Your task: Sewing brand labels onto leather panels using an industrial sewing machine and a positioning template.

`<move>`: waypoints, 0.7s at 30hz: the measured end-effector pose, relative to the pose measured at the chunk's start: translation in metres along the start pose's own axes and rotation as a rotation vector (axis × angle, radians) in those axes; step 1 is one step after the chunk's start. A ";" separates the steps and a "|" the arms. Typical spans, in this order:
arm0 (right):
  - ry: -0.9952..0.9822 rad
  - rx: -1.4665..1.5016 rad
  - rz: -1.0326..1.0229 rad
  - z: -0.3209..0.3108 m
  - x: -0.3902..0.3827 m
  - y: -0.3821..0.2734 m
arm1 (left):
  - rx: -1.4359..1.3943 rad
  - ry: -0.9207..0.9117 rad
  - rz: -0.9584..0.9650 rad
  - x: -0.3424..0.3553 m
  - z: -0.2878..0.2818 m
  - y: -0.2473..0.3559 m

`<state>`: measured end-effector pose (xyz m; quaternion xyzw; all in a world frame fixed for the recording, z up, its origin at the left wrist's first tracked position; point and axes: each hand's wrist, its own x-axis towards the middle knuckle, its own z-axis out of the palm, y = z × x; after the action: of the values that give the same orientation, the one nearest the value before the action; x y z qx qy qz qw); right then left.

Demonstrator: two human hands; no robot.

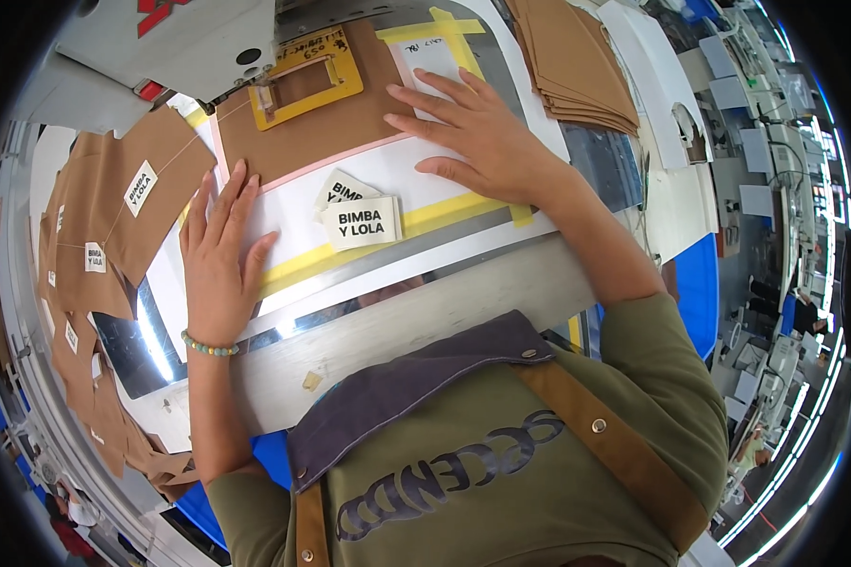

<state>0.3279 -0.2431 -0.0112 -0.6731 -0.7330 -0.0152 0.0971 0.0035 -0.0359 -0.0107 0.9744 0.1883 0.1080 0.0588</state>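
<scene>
My left hand (219, 250) lies flat with its fingers spread at the lower left corner of a brown panel (376, 104), on a white sheet edged with yellow tape (444, 210). Across the panel, my right hand (473, 137) is open, its fingertips resting at the panel's right edge and on a white taped strip. Neither hand grips anything. Between them sits a small pile of white printed labels (361, 225). A yellow rectangular frame (352, 83) presses on the panel under the sewing machine head (170, 61). A pink strip (331, 163) borders the panel.
Several brown panels (577, 66) are stacked at the back right. On the left, brown pieces with labels (90, 203) hang in overlapping layers, joined by thread. A small tan scrap (312, 381) lies on the table's near edge. Blue bins (695, 293) stand below the table.
</scene>
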 end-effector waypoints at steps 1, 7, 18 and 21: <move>-0.002 0.000 0.001 0.001 0.000 -0.001 | 0.004 0.003 -0.009 0.000 0.001 0.001; -0.007 -0.032 0.009 0.003 0.000 0.001 | -0.029 -0.003 -0.013 0.001 -0.001 -0.003; 0.021 0.022 0.009 0.005 0.001 0.006 | -0.030 0.005 -0.014 -0.001 0.002 -0.005; 0.021 0.014 0.008 0.006 0.000 0.007 | -0.018 0.004 -0.013 -0.001 0.003 -0.005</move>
<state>0.3340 -0.2413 -0.0183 -0.6750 -0.7295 -0.0168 0.1093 0.0010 -0.0318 -0.0144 0.9723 0.1938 0.1112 0.0681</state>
